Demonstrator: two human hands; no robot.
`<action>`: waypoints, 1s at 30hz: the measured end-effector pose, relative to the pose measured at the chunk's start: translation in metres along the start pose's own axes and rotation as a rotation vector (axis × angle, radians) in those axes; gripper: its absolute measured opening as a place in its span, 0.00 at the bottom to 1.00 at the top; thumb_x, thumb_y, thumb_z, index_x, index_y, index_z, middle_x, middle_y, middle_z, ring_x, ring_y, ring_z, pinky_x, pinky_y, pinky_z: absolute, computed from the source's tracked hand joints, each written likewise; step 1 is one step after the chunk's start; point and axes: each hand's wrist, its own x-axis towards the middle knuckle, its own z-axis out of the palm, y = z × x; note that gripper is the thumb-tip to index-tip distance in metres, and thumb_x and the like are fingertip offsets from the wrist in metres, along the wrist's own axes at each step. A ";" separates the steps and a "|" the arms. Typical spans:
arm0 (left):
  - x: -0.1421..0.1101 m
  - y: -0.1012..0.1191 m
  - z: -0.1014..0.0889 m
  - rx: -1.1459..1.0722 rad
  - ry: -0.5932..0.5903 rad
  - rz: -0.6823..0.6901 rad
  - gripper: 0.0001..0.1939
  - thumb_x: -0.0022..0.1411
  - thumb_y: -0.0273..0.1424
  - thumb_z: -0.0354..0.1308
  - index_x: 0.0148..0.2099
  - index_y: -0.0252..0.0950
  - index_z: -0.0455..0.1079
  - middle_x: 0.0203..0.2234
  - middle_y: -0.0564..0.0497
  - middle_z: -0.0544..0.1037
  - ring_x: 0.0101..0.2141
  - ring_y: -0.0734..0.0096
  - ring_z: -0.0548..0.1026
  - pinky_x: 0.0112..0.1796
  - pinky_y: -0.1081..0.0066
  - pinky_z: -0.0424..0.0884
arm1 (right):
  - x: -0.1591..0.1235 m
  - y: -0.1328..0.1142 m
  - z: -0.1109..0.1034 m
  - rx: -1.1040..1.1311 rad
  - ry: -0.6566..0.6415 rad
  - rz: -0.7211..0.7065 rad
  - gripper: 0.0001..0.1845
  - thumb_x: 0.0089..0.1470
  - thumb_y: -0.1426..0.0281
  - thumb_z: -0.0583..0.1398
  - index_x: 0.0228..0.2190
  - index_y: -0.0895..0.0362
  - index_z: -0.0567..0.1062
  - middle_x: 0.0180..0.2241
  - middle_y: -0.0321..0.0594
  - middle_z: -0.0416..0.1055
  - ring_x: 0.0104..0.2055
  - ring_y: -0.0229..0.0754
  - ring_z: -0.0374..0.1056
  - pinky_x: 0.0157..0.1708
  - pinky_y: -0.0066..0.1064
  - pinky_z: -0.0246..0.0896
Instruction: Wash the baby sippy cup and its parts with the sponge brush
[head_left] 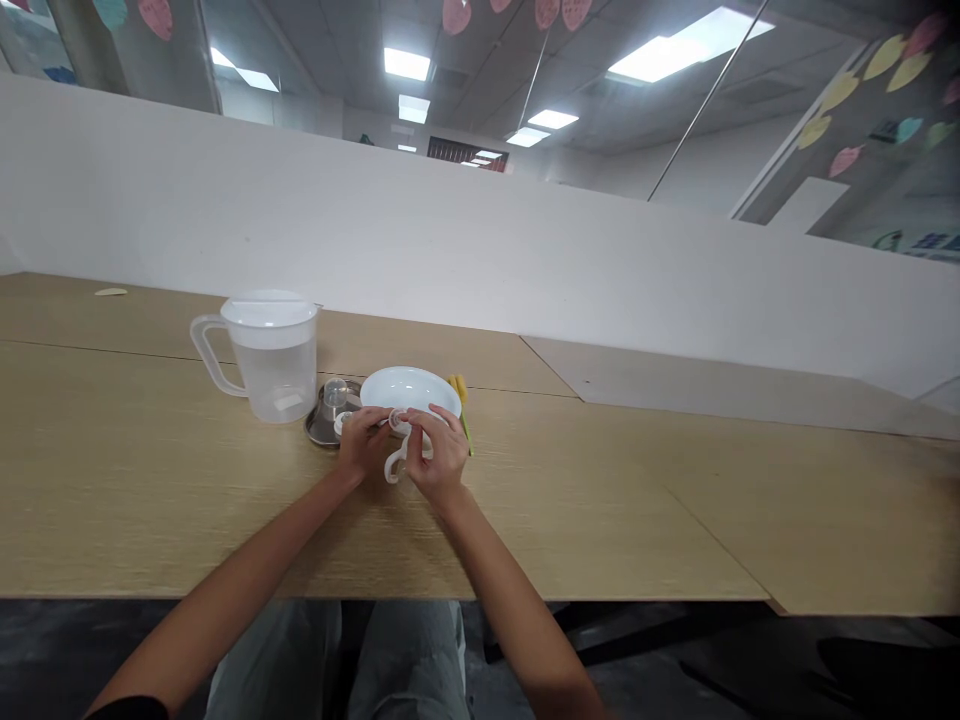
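Note:
My left hand (365, 440) and my right hand (439, 455) meet at the near rim of a white bowl (409, 378). Between their fingertips is a small clear round piece (399, 420), pinched from both sides. Its exact kind is too small to make out. Below it, beside my right fingers, hangs a white curved handle-like part (394, 465); whether it is joined to the round piece is hidden. Just left of my left hand lies a round metal tray (321, 430) bearing a small clear cup (335, 392) and a white ring-like piece (342, 421).
A lidded translucent pitcher (274, 365) with its handle to the left stands left of the tray. Against the bowl's right side is a yellow brush with a green handle (460, 388). A low white partition (480, 260) runs behind the wooden table (600, 500).

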 end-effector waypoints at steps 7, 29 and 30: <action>-0.003 0.001 0.001 0.003 0.002 0.022 0.10 0.64 0.35 0.55 0.37 0.39 0.76 0.34 0.48 0.82 0.35 0.64 0.78 0.39 0.63 0.72 | 0.004 -0.004 0.002 -0.056 -0.024 -0.030 0.14 0.54 0.81 0.54 0.39 0.53 0.70 0.31 0.33 0.79 0.35 0.38 0.74 0.54 0.42 0.55; -0.002 0.004 -0.001 -0.047 0.012 -0.056 0.12 0.63 0.40 0.54 0.34 0.40 0.75 0.33 0.48 0.81 0.35 0.63 0.77 0.39 0.64 0.72 | -0.003 -0.003 0.010 -0.096 -0.142 -0.025 0.16 0.54 0.79 0.53 0.43 0.52 0.70 0.32 0.35 0.78 0.36 0.39 0.71 0.52 0.39 0.50; -0.002 0.004 -0.002 -0.047 0.014 -0.053 0.12 0.63 0.39 0.54 0.34 0.40 0.76 0.34 0.48 0.81 0.35 0.63 0.77 0.39 0.64 0.72 | -0.003 -0.003 0.010 -0.092 -0.139 -0.028 0.15 0.54 0.79 0.53 0.42 0.53 0.70 0.33 0.35 0.78 0.36 0.38 0.71 0.52 0.39 0.50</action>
